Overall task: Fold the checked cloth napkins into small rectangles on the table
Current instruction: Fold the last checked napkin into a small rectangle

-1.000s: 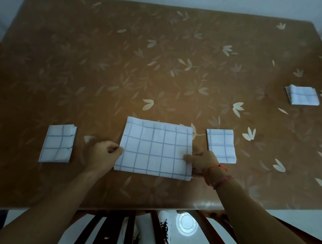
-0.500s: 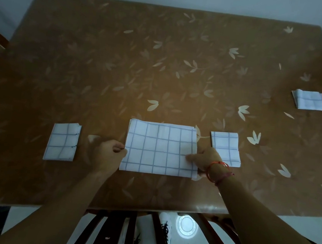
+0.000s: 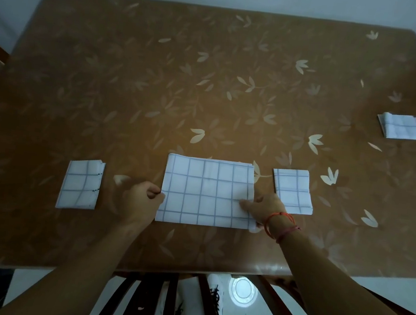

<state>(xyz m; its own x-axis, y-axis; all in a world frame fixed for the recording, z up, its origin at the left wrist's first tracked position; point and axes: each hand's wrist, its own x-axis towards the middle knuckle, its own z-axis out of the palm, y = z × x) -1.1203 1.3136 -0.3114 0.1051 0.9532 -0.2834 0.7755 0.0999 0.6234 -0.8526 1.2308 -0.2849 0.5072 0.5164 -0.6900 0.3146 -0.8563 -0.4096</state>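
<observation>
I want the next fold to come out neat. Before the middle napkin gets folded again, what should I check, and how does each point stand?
1. Left hand grips the left edge of the middle napkin: ok.
2. Right hand holds its right edge: ok.
3. It lies flat on the table, with no wrinkles showing: ok.
4. Layers lined up at the lower right corner: cannot tell, the right hand covers part of it.
5. Right folded napkin lies apart from it: ok.
6. Left folded napkin lies apart from it: ok.
</observation>
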